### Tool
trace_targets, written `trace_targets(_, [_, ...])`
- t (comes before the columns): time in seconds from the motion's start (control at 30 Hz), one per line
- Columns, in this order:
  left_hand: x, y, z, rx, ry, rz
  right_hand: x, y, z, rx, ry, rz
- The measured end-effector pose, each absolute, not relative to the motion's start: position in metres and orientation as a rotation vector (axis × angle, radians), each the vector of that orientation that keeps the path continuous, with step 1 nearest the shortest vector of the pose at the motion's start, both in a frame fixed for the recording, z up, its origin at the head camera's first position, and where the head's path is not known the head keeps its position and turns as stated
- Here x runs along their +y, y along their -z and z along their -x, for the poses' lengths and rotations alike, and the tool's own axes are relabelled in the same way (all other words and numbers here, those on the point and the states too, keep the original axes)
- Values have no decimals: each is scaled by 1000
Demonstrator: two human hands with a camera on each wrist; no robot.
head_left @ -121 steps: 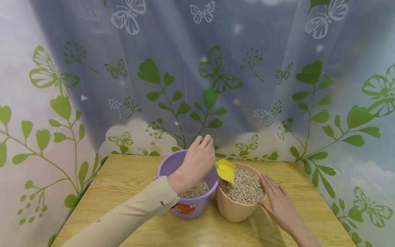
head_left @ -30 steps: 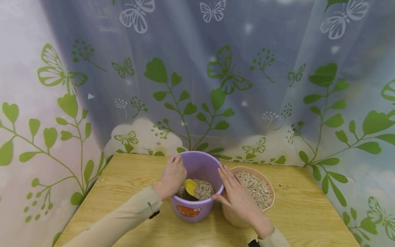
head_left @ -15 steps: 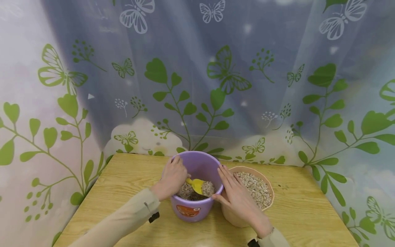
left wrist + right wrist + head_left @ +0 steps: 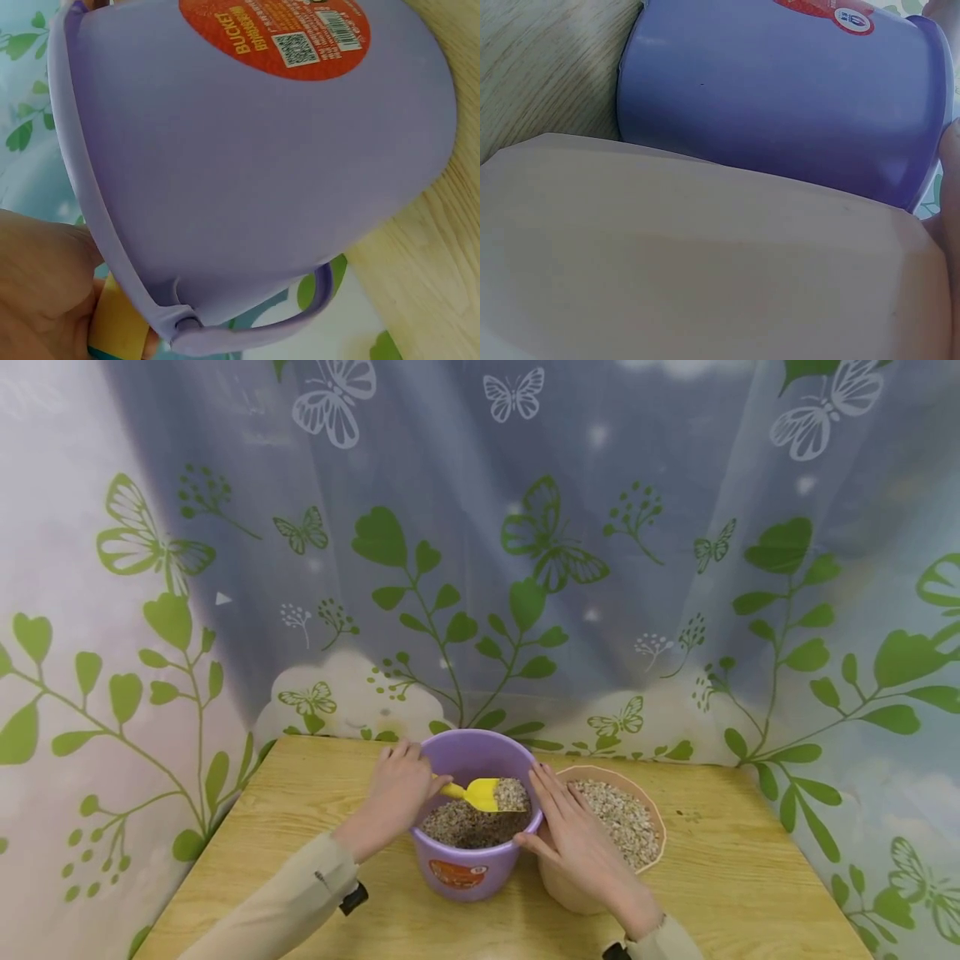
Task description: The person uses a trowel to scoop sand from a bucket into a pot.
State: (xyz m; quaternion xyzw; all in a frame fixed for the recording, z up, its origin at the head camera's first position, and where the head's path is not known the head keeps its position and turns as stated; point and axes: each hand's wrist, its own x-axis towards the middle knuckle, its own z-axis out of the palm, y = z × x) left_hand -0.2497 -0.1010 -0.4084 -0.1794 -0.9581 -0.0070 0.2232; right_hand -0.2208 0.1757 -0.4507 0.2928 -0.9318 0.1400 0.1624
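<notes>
My left hand [image 4: 401,789] grips the handle of a yellow scoop [image 4: 480,794] at the left rim of a purple bucket [image 4: 459,868]. Pale gravel fills the scoop's blade, which is raised above the dark, mixed gravel [image 4: 476,827] inside the bucket. In the left wrist view, the scoop's handle [image 4: 120,322] shows among the fingers beside the bucket's rim. My right hand [image 4: 581,839] rests with straight fingers on the bucket's right rim, lying across the near-left side of a peach-coloured pot [image 4: 558,889] filled with gravel.
A wooden table [image 4: 315,810] bears both containers, which stand side by side. Behind and at the sides hangs a curtain [image 4: 450,568] printed with leaves and butterflies. A few dark specks lie on the table right of the pot. The bucket's handle [image 4: 300,319] hangs outside its wall.
Four seconds ago the scoop was over the pot and the right hand at the pot's far side. Lately the scoop has risen from the bucket's gravel, loaded, as the left hand shifted left.
</notes>
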Motion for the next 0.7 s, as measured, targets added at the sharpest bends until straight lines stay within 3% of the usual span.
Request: trace_targets(0.7, [-126,407,224,-2418,-10,475,174,451,222,-2673,-410,-820])
